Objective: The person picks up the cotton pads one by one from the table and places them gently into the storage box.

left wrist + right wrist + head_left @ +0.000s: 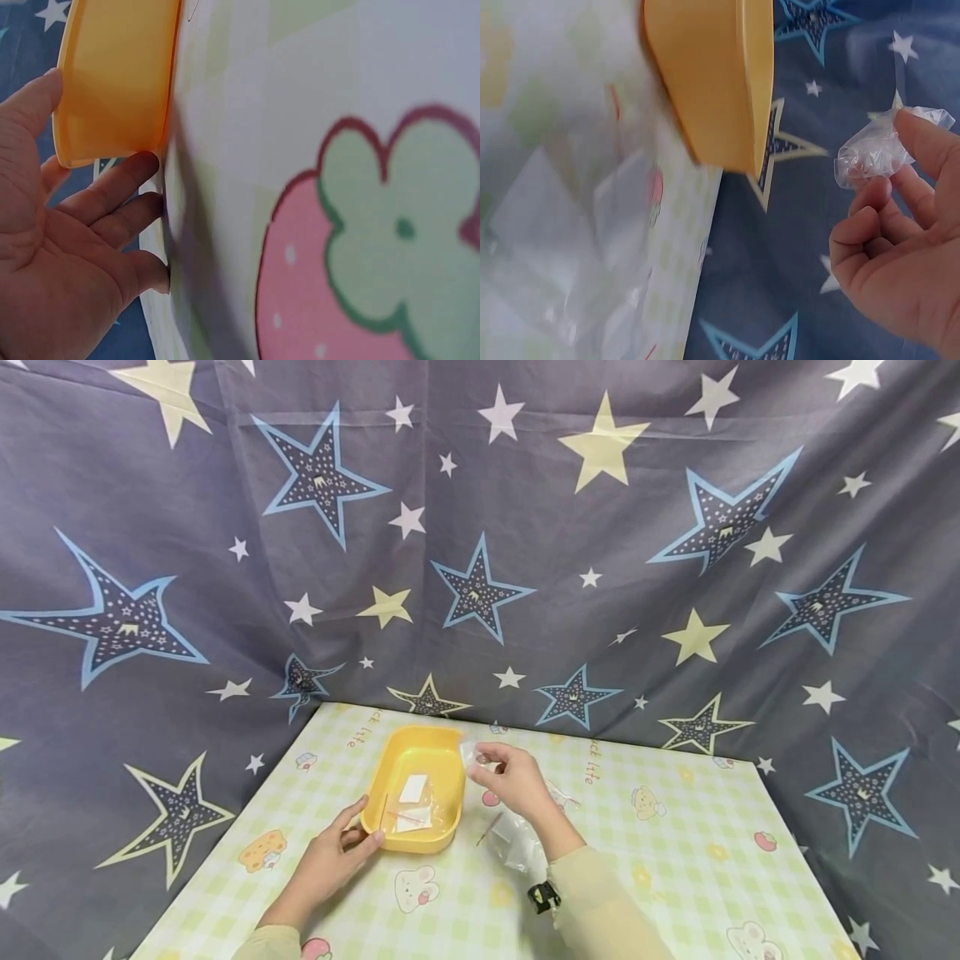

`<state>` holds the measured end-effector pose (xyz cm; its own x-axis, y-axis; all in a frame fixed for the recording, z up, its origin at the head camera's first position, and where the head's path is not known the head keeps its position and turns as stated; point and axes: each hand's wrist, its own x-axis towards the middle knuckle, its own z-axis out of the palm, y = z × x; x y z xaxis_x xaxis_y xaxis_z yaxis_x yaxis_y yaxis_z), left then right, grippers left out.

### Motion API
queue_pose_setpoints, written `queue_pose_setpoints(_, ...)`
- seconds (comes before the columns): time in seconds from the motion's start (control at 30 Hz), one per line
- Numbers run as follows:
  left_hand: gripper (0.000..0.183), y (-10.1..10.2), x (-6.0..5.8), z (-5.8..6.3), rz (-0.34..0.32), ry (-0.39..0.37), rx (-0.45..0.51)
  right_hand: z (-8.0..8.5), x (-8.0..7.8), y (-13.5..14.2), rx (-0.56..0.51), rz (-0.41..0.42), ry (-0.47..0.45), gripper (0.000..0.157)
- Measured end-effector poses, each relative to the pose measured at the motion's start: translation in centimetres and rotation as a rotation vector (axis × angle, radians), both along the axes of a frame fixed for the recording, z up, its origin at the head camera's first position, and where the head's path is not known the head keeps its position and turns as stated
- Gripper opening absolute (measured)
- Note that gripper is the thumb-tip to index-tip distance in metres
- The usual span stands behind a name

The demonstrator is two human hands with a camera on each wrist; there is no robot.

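A yellow rectangular container [447, 837] stands on the table, with white slips [414, 788] in clear plastic inside it. My left hand [335, 857] holds the container's near-left corner. In the left wrist view its thumb touches the rim and its fingertips reach the lower corner of the yellow wall [120, 82]. Above the table, by the container's far-right edge, my right hand [517, 781] pinches a small crumpled clear plastic bag [874, 154] between thumb and fingers. What the bag holds is hard to make out.
Several clear bags with white slips [517, 839] and red strips lie below the right forearm. A black device [543, 897] sits at the right wrist. The checked cloth [637, 877] covers the table, and a star-patterned curtain [480, 493] hangs behind.
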<state>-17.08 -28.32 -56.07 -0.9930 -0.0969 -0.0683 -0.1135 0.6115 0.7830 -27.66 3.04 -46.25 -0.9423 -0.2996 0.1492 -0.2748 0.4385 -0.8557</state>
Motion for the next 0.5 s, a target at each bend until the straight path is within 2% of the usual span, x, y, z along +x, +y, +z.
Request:
queue_pose_setpoints(0.13,0.085,0.1,0.1,0.1,-0.005,-0.006,0.000,0.2,0.2,-1.7,0.035,0.049,0.026,0.045)
queue_pose_setpoints(0.27,0.086,0.2,0.1,0.2,-0.005,-0.014,-0.008,0.1,0.3,-3.3,0.097,0.063,0.119,0.042)
queue_pose_setpoints(0.5,0.085,0.0,-0.2,0.1,0.002,-0.021,-0.004,0.1,1.1,-5.8,0.144,0.084,0.130,0.044)
